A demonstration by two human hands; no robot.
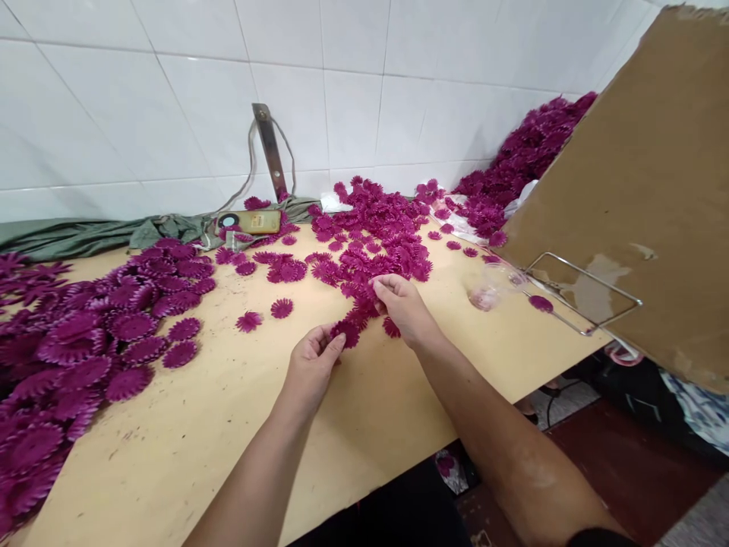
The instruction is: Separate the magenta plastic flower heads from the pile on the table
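Observation:
My left hand point(314, 353) pinches the edge of a magenta flower-shaped piece point(348, 332) with a fringed rim, just above the table. My right hand point(402, 305) is closed at the fingertips over the near end of a loose heap of the same magenta pieces point(376, 228). Its thumb and forefinger meet by the heap; what lies between them, if anything, is too small to make out. A single loose piece point(392, 327) rests partly hidden beside my right hand. Two more separate pieces, one of them a fringed disc point(282, 308), lie left of the heap.
A large pile of magenta pieces point(74, 372) covers the table's left side; another pile point(524, 152) stands back right. A phone point(250, 222) lies by a green cloth point(102, 234) and an upright metal strip point(269, 148). Right are a clear plastic cup point(484, 295), wire frame point(615, 289) and cardboard sheet point(643, 175).

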